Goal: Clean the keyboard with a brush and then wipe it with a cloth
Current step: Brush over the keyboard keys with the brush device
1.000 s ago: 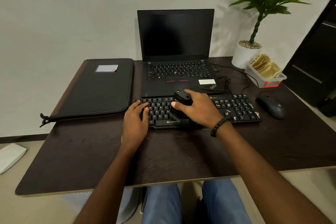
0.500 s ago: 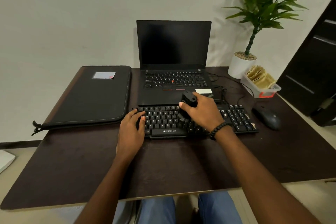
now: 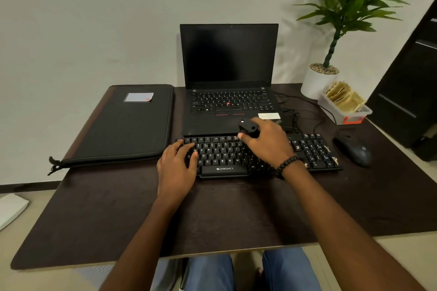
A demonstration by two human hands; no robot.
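A black keyboard [image 3: 222, 156] lies across the dark table, just in front of an open laptop. My left hand [image 3: 176, 168] rests flat on the keyboard's left end with its fingers spread over the keys. My right hand [image 3: 268, 143] grips a black brush [image 3: 247, 128] by its round handle, over the upper middle rows of keys. The bristles are hidden under my palm. No cloth shows in this view.
The black laptop [image 3: 228, 92] stands open behind the keyboard. A black zip sleeve [image 3: 123, 125] lies at the left, a mouse [image 3: 354, 151] at the right. Behind it are cables, a plastic box of paper packets [image 3: 345, 106] and a potted plant [image 3: 319, 80].
My right hand has carried the brush from the lower middle keys up and to the right, toward the top rows. The left hand stays on the keyboard's left end.
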